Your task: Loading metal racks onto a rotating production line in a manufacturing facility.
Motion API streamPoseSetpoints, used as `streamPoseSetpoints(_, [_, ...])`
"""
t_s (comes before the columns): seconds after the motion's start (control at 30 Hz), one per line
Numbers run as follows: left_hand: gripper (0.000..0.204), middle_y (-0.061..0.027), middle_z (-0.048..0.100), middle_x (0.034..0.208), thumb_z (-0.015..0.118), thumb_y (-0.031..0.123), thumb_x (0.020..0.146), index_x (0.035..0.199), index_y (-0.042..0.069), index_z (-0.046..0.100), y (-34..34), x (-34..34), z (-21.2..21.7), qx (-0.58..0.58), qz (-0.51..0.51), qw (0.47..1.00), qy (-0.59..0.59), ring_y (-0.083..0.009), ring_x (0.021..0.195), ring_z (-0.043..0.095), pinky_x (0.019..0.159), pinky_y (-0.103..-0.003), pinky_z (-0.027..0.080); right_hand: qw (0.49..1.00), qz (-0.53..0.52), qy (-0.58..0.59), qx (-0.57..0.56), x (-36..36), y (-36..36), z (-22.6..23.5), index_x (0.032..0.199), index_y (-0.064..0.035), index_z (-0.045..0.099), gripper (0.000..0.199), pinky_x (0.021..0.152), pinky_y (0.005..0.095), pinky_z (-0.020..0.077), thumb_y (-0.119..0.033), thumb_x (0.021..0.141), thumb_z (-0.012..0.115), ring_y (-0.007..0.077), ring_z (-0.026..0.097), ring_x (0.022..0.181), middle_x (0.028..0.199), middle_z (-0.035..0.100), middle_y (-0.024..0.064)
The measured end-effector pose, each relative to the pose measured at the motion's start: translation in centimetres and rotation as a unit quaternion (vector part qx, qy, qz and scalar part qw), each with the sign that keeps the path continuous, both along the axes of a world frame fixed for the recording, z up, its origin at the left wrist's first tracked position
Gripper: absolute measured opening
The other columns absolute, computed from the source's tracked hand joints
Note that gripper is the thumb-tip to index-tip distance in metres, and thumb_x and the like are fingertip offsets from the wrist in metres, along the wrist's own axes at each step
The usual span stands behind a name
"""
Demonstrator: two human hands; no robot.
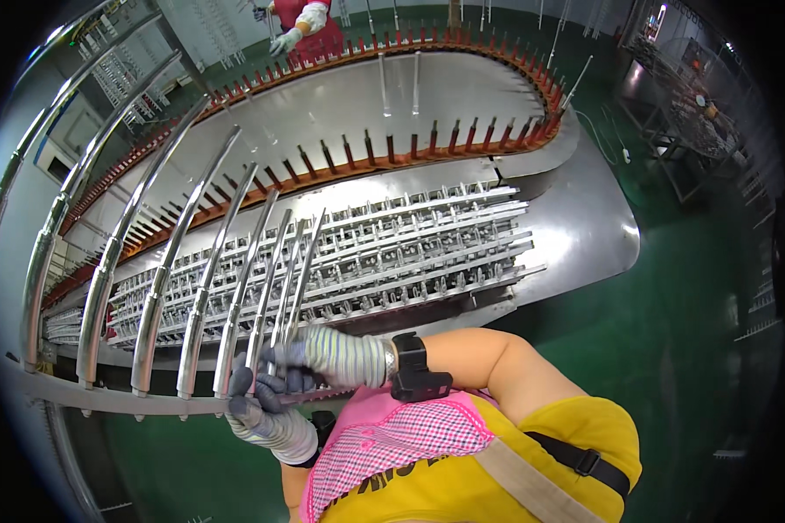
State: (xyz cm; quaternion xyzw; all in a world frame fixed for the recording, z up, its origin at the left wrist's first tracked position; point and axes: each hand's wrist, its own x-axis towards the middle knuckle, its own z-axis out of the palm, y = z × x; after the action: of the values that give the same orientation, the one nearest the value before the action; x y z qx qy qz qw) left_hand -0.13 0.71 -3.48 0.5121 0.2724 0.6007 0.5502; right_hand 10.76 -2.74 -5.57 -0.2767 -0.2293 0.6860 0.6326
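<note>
i see left hand (270, 425) at rail (161, 404), right hand (336, 356) blurred beside shiny tubes (154, 305); grip of both, i cannot tell.

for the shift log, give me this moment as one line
left hand: at grey rail | right hand: at metal tubes, blurred, grip unclear | metal racks: on steel table beyond
</note>
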Motion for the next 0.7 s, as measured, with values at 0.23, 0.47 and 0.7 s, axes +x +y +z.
streamPoseSetpoints(0.23, [0.05,0.0006,0.037,0.046,0.049,0.04,0.081,0.091,-0.008,0.054,0.8,-0.5,-1.0,0.063,0.042,0.997,0.021,-0.0057,0.04,0.031,0.042,-0.018,0.028,0.851,-0.474,-0.198,-0.108,20.5,-4.5,-9.4,0.076,-0.0079,0.055,0.014,0.05,0.0218,0.0404,-0.022,0.08,0.054,0.0088,0.049,0.056,0.067,0.054,-0.0004])
streamPoseSetpoints(0.47, [0.048,0.0024,0.028,0.048,0.046,0.043,0.082,0.089,-0.004,0.052,-1.2,1.8,-0.7,0.029,0.199,0.977,0.068,-0.0057,0.042,0.03,0.042,-0.017,0.022,0.58,-0.725,-0.301,-0.218,39.5,-13.2,-11.7,0.082,-0.0032,0.055,0.011,0.042,0.0242,0.0425,-0.013,0.079,0.053,0.011,0.051,0.047,0.063,0.055,0.0037])
streamPoseSetpoints(0.7, [0.048,0.0039,0.022,0.047,0.043,0.043,0.084,0.089,-0.005,0.05,-1.1,3.4,-1.3,0.041,0.158,0.985,0.055,-0.0049,0.04,0.024,0.038,-0.017,0.018,0.362,-0.473,-0.651,-0.47,42.3,-8.7,-12.1,0.088,-0.0075,0.057,0.029,0.067,0.0429,0.0435,-0.033,0.08,0.045,0.0361,0.056,0.072,0.077,0.059,0.0191])
